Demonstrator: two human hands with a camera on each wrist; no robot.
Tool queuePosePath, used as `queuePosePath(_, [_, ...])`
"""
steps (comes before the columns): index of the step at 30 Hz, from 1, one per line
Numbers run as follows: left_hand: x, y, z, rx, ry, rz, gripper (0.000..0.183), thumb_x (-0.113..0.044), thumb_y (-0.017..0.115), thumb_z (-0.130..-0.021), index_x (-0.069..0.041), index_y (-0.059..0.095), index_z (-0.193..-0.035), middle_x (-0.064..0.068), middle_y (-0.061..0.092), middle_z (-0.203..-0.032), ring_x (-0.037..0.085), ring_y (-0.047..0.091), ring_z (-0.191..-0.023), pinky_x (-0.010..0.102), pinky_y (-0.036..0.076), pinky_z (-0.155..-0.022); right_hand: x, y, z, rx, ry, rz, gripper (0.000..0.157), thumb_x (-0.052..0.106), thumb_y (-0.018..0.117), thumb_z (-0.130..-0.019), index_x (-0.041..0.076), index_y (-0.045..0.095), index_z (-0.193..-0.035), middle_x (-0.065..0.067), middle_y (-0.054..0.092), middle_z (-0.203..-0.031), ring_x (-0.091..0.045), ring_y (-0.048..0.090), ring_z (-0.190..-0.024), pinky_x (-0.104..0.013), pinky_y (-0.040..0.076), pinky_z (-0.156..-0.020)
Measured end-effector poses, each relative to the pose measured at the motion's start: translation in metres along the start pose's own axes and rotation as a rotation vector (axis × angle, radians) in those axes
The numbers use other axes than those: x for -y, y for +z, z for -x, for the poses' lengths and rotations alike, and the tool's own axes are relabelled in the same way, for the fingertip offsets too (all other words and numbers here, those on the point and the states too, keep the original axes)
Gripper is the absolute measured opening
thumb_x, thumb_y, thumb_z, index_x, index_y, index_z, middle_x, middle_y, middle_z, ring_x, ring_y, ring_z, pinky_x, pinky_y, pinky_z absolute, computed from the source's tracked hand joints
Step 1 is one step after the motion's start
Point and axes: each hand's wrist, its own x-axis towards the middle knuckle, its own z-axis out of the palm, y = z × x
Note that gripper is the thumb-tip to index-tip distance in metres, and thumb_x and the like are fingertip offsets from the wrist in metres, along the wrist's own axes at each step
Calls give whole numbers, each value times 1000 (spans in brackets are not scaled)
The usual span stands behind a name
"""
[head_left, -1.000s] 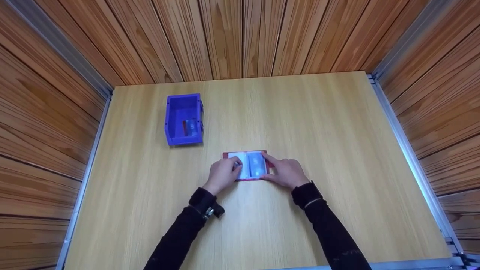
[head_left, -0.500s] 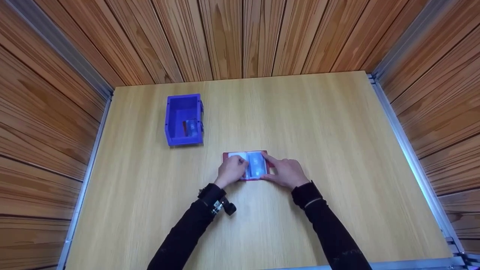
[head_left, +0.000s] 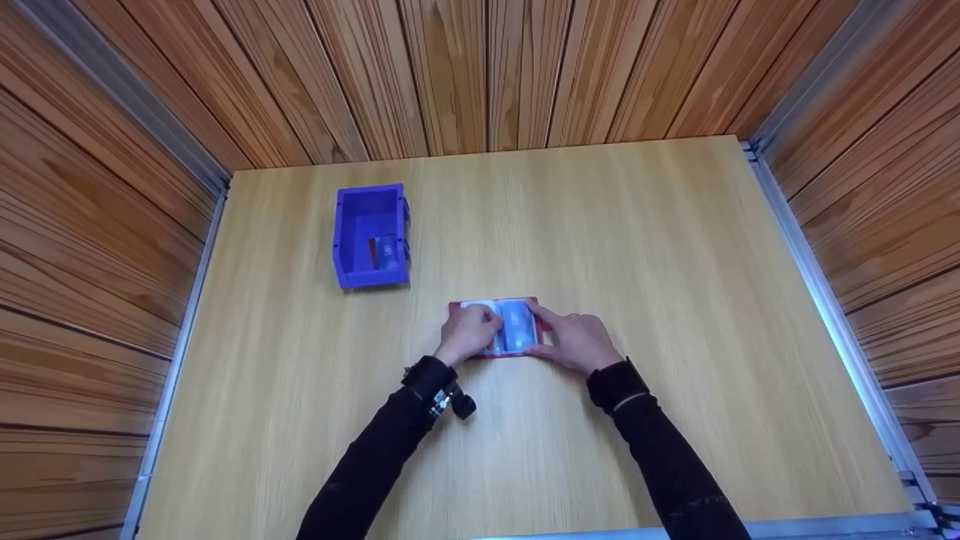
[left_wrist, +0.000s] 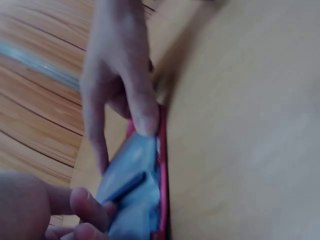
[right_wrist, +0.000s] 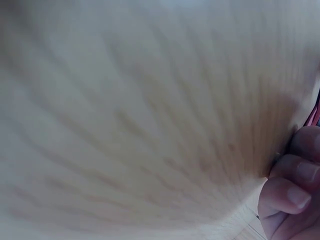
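Observation:
A red card holder (head_left: 517, 355) lies open on the table, with clear bluish plastic sleeves (head_left: 517, 324) inside. My left hand (head_left: 466, 330) is over its left half, fingers bent. In the left wrist view its fingertips (left_wrist: 87, 205) pinch a thin, dark-edged card (left_wrist: 127, 186) standing up from the sleeves; I cannot tell whether it is loose or part of them. My right hand (head_left: 577, 339) grips the holder's right side, index finger at the far edge and thumb at the near edge. The right wrist view shows its other fingers (right_wrist: 290, 192) curled.
A blue plastic bin (head_left: 371, 279) stands at the back left of the wooden table (head_left: 675, 247). Inside it lies a small red and bluish card-like piece (head_left: 384, 253). Wood-plank walls (head_left: 525, 75) and metal rails (head_left: 817, 300) border the table.
My left hand has moved right across the holder's left half, toward its middle fold. My right hand has kept its hold on the right side.

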Motion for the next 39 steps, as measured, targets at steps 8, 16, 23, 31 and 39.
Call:
queuePosePath(8, [6,2,-1,-21,118,-88,39,-30,59,-104,-20,53,-67,-10,43,-56,8,44,-49,26,32,-50,-1,0,1,-50,-33,-28,86,60,77,-85,23,47,-156,7,32,-60,-13,28,-56,-32,29,-60])
queuePosePath(16, [4,1,1,31,88,-24,24,-30,65,-102,-14,72,-86,-11,50,-58,6,48,-52,24,35,-53,-2,-1,1,-33,-22,-21,85,61,75,-86,22,46,-157,6,32,-61,-14,29,-56,-31,27,-59])
queuePosePath(23, [8,3,0,51,63,-4,21,-30,64,-103,-15,71,-92,-9,56,-62,7,51,-52,24,36,-52,-2,0,-1,9,1,-27,86,64,72,-88,24,43,-158,5,33,-62,-15,29,-58,-31,27,-62])
queuePosePath(31, [12,4,-1,52,61,27,20,-31,64,-103,-16,69,-91,-9,55,-62,8,50,-51,25,37,-51,-1,0,1,-6,-4,-45,87,65,73,-87,25,44,-158,6,36,-61,-15,31,-58,-30,27,-61])
queuePosePath(39, [15,1,2,77,68,104,20,-29,63,-104,-15,66,-89,-8,56,-57,7,49,-42,24,35,-45,-2,0,2,-13,1,-30,86,63,74,-86,24,45,-158,6,29,-62,-14,25,-57,-31,24,-60])
